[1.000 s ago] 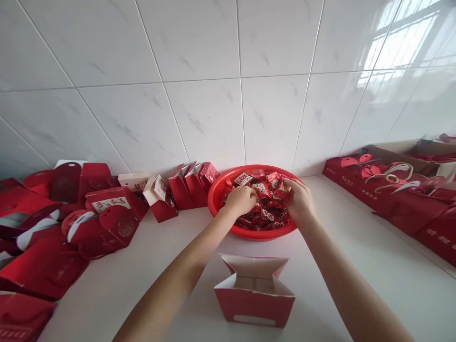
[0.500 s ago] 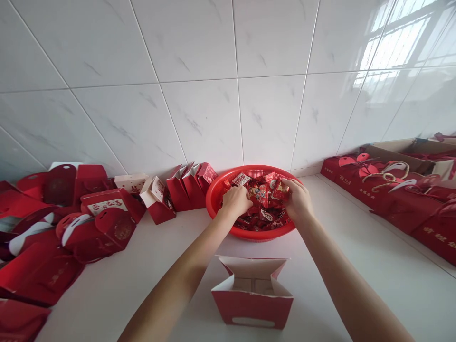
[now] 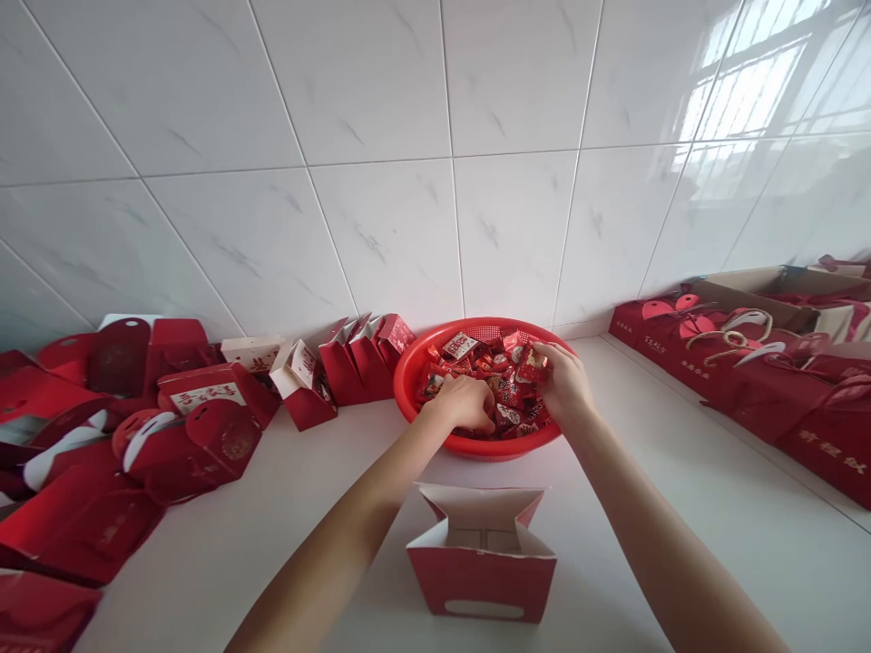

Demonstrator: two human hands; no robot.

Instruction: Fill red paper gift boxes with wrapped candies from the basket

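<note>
A round red plastic basket (image 3: 500, 447) holds a heap of red-wrapped candies (image 3: 504, 390). My left hand (image 3: 466, 403) reaches down into the heap, its fingers curled among the wrappers; whether they grip a piece is hidden. At the basket's right rim, my right hand (image 3: 566, 381) is closed on a red and gold wrapped candy (image 3: 532, 365), pinched between thumb and fingers. Between my forearms stands a red paper box (image 3: 482, 576) with its top unfolded, showing a white inside; I see nothing in it.
Small red boxes (image 3: 360, 363) stand against the tiled wall, left of the basket. Many more red gift boxes (image 3: 197, 444) crowd the counter's left side. On the right are larger red boxes (image 3: 708, 354) with cord and ribbon handles.
My left hand has moved slightly right and down, deeper into the candies. My right hand keeps its candy at the rim with little movement.
</note>
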